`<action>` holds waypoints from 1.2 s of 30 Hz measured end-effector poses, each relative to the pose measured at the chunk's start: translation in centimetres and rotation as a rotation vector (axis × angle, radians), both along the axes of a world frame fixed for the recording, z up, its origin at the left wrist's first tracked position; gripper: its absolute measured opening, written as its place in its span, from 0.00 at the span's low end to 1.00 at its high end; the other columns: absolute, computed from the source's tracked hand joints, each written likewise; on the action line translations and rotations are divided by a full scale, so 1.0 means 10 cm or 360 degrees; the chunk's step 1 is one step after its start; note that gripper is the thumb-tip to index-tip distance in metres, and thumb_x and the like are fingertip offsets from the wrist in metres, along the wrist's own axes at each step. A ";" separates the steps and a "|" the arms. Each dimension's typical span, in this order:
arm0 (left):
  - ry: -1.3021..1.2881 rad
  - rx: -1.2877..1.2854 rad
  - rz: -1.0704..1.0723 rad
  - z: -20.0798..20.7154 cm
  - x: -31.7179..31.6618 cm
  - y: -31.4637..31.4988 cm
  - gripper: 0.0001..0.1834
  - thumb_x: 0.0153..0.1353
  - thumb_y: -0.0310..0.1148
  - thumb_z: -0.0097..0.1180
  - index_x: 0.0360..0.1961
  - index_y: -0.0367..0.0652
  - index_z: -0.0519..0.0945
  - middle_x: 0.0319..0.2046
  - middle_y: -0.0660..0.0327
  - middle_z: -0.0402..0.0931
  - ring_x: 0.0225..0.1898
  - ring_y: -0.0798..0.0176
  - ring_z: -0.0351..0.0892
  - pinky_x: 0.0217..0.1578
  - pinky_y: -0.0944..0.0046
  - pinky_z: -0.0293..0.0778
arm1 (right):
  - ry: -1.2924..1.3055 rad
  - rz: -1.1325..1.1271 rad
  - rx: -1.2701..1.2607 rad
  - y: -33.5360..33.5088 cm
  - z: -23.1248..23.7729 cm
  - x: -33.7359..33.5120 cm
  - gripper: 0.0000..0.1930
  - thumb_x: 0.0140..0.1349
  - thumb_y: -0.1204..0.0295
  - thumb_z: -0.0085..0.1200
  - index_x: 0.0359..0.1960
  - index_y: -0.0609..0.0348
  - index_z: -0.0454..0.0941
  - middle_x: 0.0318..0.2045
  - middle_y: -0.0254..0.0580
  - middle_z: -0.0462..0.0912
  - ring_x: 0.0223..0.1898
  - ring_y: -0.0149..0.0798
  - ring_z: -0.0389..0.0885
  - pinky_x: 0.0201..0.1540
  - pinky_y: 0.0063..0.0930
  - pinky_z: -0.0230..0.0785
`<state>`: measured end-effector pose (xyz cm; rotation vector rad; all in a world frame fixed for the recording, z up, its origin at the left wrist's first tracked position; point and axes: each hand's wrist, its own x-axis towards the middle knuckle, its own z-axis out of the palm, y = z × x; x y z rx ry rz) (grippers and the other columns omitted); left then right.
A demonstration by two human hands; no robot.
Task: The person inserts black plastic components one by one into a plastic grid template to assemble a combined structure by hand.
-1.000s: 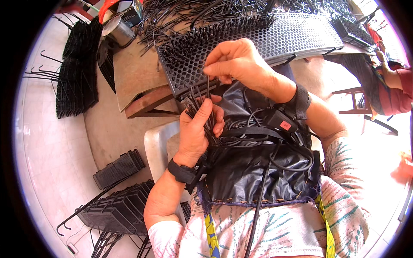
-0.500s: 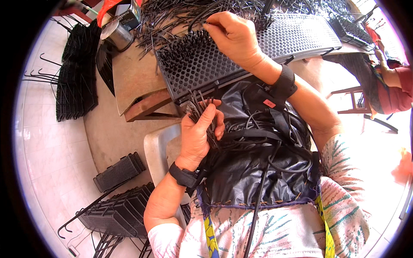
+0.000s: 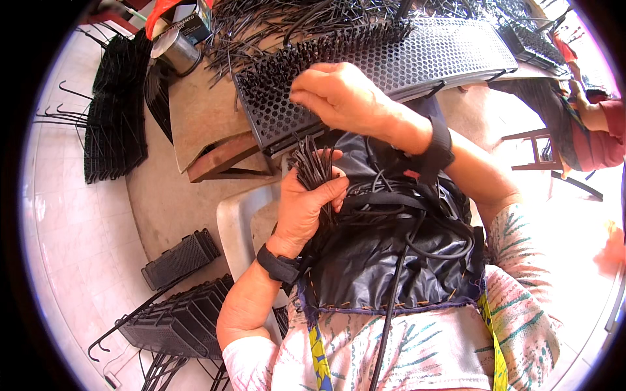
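My left hand [image 3: 312, 189] is closed round a bundle of thin black strips [image 3: 312, 163], held upright over my lap at the near edge of a perforated panel. The black panel [image 3: 450, 55] is full of round holes and lies across the table. Along its left and far part, rows of short black strips [image 3: 293, 62] stand up out of the holes. Above the panel's near left part hovers my right hand [image 3: 342, 98], fingers bent and pinched together. Whether anything is between its fingertips is too small to make out.
Loose black strips [image 3: 251, 32] cover the table's far side. A metal can [image 3: 176, 52] and a box [image 3: 192, 23] stand at the far left. Stacked black racks [image 3: 186, 319] sit on the floor at lower left. Another person [image 3: 590, 130] is at the right.
My right hand has come back from the standing strips toward me and the bundle. The left hand has tilted slightly, its thumb now lying across the bundle.
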<state>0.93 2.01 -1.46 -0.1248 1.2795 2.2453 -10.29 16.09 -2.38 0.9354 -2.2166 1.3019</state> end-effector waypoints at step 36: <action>-0.0072 -0.0075 0.0327 -0.03 -0.08 -0.07 0.06 0.53 0.27 0.53 0.31 0.39 0.69 0.19 0.60 0.68 0.16 0.67 0.67 0.15 0.70 0.65 | 0.0052 -0.0682 -0.0144 0.13 0.35 -0.18 0.06 0.50 0.75 0.54 0.29 0.63 0.74 0.18 0.35 0.77 0.19 0.22 0.73 0.20 0.16 0.64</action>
